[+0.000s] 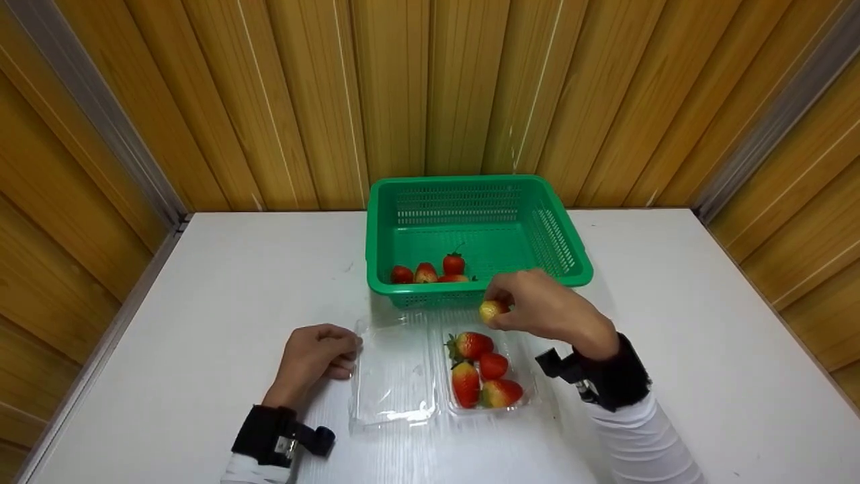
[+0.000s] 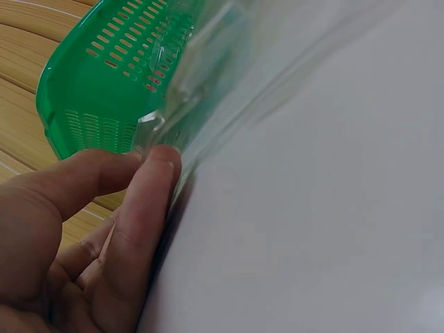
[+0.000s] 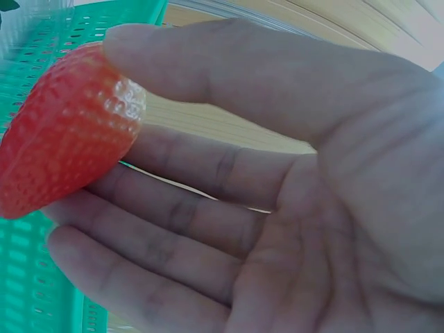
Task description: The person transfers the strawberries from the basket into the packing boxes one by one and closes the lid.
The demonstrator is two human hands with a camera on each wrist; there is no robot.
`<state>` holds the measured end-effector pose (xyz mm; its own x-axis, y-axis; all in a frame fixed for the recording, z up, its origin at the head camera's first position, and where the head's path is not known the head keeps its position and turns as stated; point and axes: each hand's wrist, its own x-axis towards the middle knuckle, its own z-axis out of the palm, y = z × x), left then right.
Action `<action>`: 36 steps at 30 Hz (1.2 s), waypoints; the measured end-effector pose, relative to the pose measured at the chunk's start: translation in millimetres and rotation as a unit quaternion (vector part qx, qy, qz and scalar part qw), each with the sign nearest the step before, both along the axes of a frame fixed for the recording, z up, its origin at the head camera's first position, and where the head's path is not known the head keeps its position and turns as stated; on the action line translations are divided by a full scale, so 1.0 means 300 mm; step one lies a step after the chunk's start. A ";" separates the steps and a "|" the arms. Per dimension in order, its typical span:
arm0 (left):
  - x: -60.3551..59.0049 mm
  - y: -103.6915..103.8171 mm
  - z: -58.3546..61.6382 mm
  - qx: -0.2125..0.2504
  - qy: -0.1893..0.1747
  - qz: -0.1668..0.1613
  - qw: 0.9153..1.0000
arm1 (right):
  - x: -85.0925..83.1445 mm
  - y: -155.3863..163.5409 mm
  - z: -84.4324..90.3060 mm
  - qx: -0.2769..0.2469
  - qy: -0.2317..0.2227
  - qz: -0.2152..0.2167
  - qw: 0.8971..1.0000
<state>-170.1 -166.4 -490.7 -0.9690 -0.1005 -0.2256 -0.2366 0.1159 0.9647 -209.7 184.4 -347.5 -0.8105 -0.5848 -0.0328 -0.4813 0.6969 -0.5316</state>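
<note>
Right hand (image 1: 547, 309) pinches strawberry (image 1: 492, 310) at frame centre, above clear box (image 1: 440, 376); left hand (image 1: 316, 359), fingers curled, grips box's left edge.

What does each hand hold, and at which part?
Right hand pinches a strawberry by its sides; left hand holds the clear clamshell lid at its edge.

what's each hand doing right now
Left hand: fingers pinch the edge of the clear box.
Right hand: fingers hold a strawberry over the box, near the basket.
</note>
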 end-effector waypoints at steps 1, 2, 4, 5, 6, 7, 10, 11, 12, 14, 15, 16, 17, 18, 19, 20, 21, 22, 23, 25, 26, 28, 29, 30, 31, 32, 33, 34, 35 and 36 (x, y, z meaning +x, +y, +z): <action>0.001 0.000 0.001 -0.001 0.000 0.000 1.000 | 0.000 -0.002 -0.002 0.001 0.000 0.001 1.000; 0.001 0.000 0.001 -0.001 -0.001 0.001 1.000 | 0.000 -0.003 -0.003 0.002 0.001 0.002 1.000; 0.001 0.001 0.001 0.000 -0.001 0.001 1.000 | 0.001 -0.005 -0.007 0.009 0.004 0.002 1.000; 0.001 0.001 0.001 0.000 -0.001 0.001 1.000 | 0.001 -0.007 -0.008 0.013 0.005 0.002 1.000; 0.001 0.001 0.001 0.000 -0.001 0.001 1.000 | 0.001 -0.008 -0.009 0.017 0.005 0.002 1.000; 0.000 0.001 0.001 0.000 0.000 0.001 1.000 | 0.001 -0.010 -0.010 0.022 0.005 0.001 1.000; -0.001 0.002 0.000 -0.001 0.000 0.001 1.000 | 0.003 -0.014 -0.015 0.038 0.006 0.002 0.999; -0.002 0.002 0.000 -0.002 0.000 0.000 1.000 | 0.003 -0.016 -0.018 0.043 0.007 0.003 0.999; -0.002 0.003 -0.001 -0.003 0.000 0.000 1.000 | 0.002 -0.017 -0.021 0.048 0.008 0.006 0.999; -0.002 0.003 -0.001 -0.003 -0.001 0.001 1.000 | 0.002 -0.018 -0.029 0.052 0.010 0.011 0.999; -0.001 0.003 0.000 -0.003 -0.002 0.001 1.000 | 0.002 -0.018 -0.033 0.053 0.009 0.014 0.998; -0.001 0.002 0.000 -0.002 -0.003 0.001 1.000 | 0.001 -0.018 -0.037 0.053 0.009 0.016 0.998; 0.000 0.002 0.001 -0.001 -0.003 0.002 1.000 | 0.000 -0.018 -0.041 0.053 0.007 0.017 0.998; 0.000 0.002 0.001 0.000 -0.004 0.002 1.000 | 0.000 -0.017 -0.045 0.054 0.004 0.016 0.998; 0.001 0.002 0.002 0.001 -0.004 0.003 1.000 | 0.000 -0.017 -0.049 0.056 0.000 0.013 0.998; 0.001 0.002 0.002 0.002 -0.004 0.003 1.000 | 0.000 -0.017 -0.053 0.057 -0.003 0.011 0.998; 0.001 0.002 0.002 0.002 -0.003 0.004 1.000 | -0.001 -0.018 -0.057 0.060 -0.007 0.007 0.998; 0.002 0.001 0.002 0.001 -0.003 0.004 1.000 | -0.001 -0.019 -0.061 0.062 -0.009 0.003 0.998; 0.002 0.001 0.002 0.001 -0.004 0.005 1.000 | -0.002 -0.021 -0.065 0.064 -0.011 0.000 0.998; 0.002 0.001 0.000 0.001 -0.005 0.006 1.000 | -0.004 -0.025 -0.072 0.067 -0.015 -0.005 0.998; 0.002 0.001 0.000 0.001 -0.007 0.006 1.000 | -0.004 -0.027 -0.075 0.068 -0.018 -0.007 0.997; 0.002 0.001 0.000 0.001 -0.008 0.005 1.000 | -0.005 -0.033 -0.080 0.071 -0.022 -0.011 0.997; 0.002 0.001 0.000 0.001 -0.008 0.005 1.000 | -0.006 -0.035 -0.082 0.073 -0.024 -0.013 0.997; 0.002 0.001 0.000 0.001 -0.008 0.004 1.000 | -0.006 -0.037 -0.083 0.076 -0.025 -0.015 0.997; 0.001 0.001 0.000 0.003 -0.007 0.004 1.000 | -0.006 -0.040 -0.084 0.078 -0.026 -0.017 0.996; 0.001 0.001 0.001 0.003 -0.007 0.004 1.000 | -0.006 -0.041 -0.085 0.081 -0.026 -0.018 0.996; 0.001 0.001 0.002 0.003 -0.007 0.003 1.000 | -0.007 -0.043 -0.086 0.084 -0.024 -0.020 0.996; 0.001 0.000 0.002 0.004 -0.006 0.003 1.000 | -0.008 -0.045 -0.088 0.088 -0.022 -0.020 0.996; 0.001 0.000 0.002 0.006 -0.006 0.003 1.000 | -0.008 -0.046 -0.089 0.091 -0.019 -0.021 0.995; 0.001 -0.001 0.002 0.007 -0.006 0.002 1.000 | -0.008 -0.048 -0.091 0.095 -0.016 -0.022 0.995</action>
